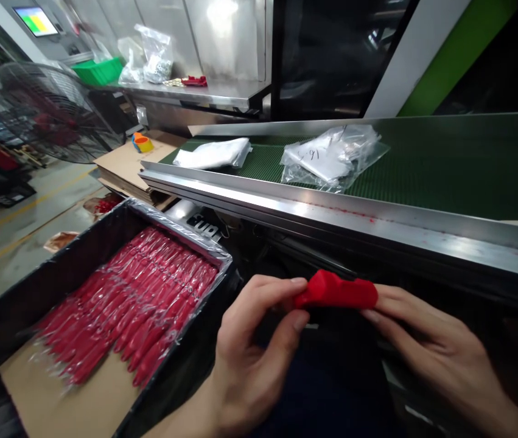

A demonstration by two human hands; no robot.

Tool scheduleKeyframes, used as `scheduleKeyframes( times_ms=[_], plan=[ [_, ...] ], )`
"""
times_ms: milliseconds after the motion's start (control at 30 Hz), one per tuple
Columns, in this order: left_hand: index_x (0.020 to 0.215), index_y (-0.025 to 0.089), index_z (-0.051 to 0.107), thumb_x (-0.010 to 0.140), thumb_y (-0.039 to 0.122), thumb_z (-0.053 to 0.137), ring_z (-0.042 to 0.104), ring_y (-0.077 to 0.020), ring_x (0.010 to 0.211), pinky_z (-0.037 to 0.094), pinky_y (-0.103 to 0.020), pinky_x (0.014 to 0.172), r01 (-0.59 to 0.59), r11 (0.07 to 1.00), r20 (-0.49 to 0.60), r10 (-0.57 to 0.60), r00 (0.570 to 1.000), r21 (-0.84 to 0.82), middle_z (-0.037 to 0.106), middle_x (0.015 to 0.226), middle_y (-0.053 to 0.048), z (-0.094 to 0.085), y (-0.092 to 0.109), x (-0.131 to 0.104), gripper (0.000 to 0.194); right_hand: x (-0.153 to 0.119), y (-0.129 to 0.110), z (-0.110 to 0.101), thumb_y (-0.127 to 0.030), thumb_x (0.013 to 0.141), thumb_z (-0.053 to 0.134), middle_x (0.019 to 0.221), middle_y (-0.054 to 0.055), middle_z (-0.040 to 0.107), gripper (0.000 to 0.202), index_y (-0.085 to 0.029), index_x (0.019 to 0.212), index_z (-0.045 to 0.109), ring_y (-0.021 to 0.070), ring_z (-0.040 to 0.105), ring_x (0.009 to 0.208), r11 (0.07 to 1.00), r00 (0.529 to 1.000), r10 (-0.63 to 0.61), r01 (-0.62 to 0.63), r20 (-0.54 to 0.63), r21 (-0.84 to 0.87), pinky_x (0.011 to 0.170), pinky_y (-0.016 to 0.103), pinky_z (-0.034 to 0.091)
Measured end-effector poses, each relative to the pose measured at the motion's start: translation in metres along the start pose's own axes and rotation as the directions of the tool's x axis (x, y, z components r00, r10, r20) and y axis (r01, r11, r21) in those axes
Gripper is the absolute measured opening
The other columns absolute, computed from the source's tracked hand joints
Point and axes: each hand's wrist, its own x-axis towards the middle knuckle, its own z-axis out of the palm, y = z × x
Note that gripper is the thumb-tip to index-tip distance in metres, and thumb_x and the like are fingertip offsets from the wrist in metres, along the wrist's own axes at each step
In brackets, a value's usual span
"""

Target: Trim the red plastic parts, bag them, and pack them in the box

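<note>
A red plastic part (338, 291), roughly oblong with a raised end, is held up in front of me between both hands. My left hand (259, 347) pinches its left end between thumb and fingers. At the opposite end, the fingertips and thumb of my right hand (436, 340) close on it. What exactly the part is, I cannot tell. Below and to the left stands a black crate (190, 234) holding rows of red pieces (149, 292) wrapped in clear plastic, with brown cardboard (76, 407) under them.
Beyond my hands runs a green conveyor belt (441, 164) with a metal rail (332, 213). Clear bags (332, 155) and a white packet (213, 153) lie on it. Flat cardboard (122, 161) bears orange and yellow tape (142, 143). A fan (53, 115) stands left, a steel table (222, 94) behind.
</note>
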Motion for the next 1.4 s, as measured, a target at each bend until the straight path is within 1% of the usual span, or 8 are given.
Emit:
scheduleKeyframes(
  times_ms=[100,200,300,367,533,933,1167,1400],
  plan=[
    [0.122,0.034,0.062,0.093,0.015,0.06,0.062,-0.0102,0.086,0.051,-0.022,0.078,0.021,1.0,-0.024,-0.021,0.999,0.01,0.058,0.099,0.001,-0.002,-0.002,0.004,0.035,-0.003,0.003,-0.001,-0.038,0.083,0.07,0.099,0.001,0.074,0.017,-0.029,0.097,0.076,0.0157,0.072,0.083,0.96,0.967,0.256,-0.255,0.002,0.117,0.073,0.017,0.059],
    [0.115,0.029,0.066,0.092,0.02,0.061,0.06,-0.0095,0.081,0.05,-0.02,0.073,0.096,0.995,-0.053,-0.096,0.994,-0.001,0.061,0.094,0.0,-0.003,-0.004,0.01,0.025,-0.008,0.008,-0.003,-0.046,0.077,0.074,0.09,0.004,0.074,0.028,-0.025,0.096,0.076,0.017,0.071,0.07,0.809,0.864,0.498,-0.493,0.075,0.32,0.063,0.02,0.059],
    [0.108,0.023,0.068,0.09,0.025,0.065,0.058,-0.0088,0.072,0.048,-0.019,0.067,0.179,0.981,-0.082,-0.185,0.979,-0.075,0.063,0.086,0.0,-0.002,-0.005,0.015,0.019,-0.009,0.005,-0.002,-0.046,0.072,0.078,0.079,0.006,0.072,0.032,-0.023,0.093,0.076,0.0166,0.069,0.066,0.627,0.76,0.638,-0.607,0.124,0.488,0.061,0.02,0.058],
    [0.104,0.02,0.068,0.088,0.028,0.067,0.057,-0.0089,0.068,0.047,-0.019,0.063,0.214,0.971,-0.095,-0.224,0.97,-0.11,0.063,0.081,0.001,-0.001,-0.006,0.016,0.018,-0.005,-0.001,-0.001,-0.047,0.072,0.079,0.071,0.007,0.069,0.031,-0.02,0.088,0.076,0.0152,0.066,0.061,0.562,0.735,0.659,-0.622,0.159,0.546,0.058,0.019,0.056],
    [0.101,0.017,0.067,0.087,0.032,0.069,0.057,-0.0095,0.066,0.046,-0.019,0.061,0.266,0.958,-0.123,-0.279,0.952,-0.11,0.066,0.08,-0.001,-0.003,-0.012,0.017,0.021,0.006,-0.015,0.0,-0.049,0.079,0.072,0.067,0.008,0.064,0.032,-0.017,0.078,0.074,0.0128,0.061,0.059,0.556,0.775,0.574,-0.606,0.264,0.569,0.055,0.018,0.054],
    [0.101,0.017,0.068,0.085,0.035,0.07,0.059,-0.0094,0.065,0.051,-0.018,0.062,0.359,0.931,-0.178,-0.366,0.914,-0.07,0.068,0.083,-0.001,-0.014,-0.025,0.023,0.024,0.019,-0.023,0.01,-0.044,0.092,0.058,0.08,0.008,0.066,0.032,-0.015,0.088,0.072,0.0134,0.06,0.066,0.496,0.786,0.525,-0.594,0.326,0.634,0.059,0.023,0.052],
    [0.107,0.019,0.067,0.087,0.033,0.069,0.06,-0.008,0.066,0.051,-0.016,0.064,0.31,0.947,-0.179,-0.319,0.93,-0.079,0.068,0.086,0.0,-0.021,-0.032,0.023,0.025,0.019,-0.015,0.014,-0.041,0.096,0.053,0.084,0.006,0.067,0.031,-0.018,0.097,0.073,0.0134,0.061,0.071,0.609,0.839,0.447,-0.54,0.311,0.582,0.065,0.024,0.05],
    [0.111,0.021,0.063,0.09,0.029,0.065,0.061,-0.0098,0.068,0.052,-0.019,0.065,0.267,0.96,-0.193,-0.278,0.941,-0.081,0.065,0.086,0.0,-0.026,-0.043,0.02,0.022,0.023,-0.012,0.018,-0.03,0.096,0.055,0.087,0.0,0.065,0.017,-0.027,0.104,0.069,0.0114,0.062,0.08,0.877,0.915,0.295,-0.373,0.274,0.303,0.074,0.02,0.05]
  ],
)
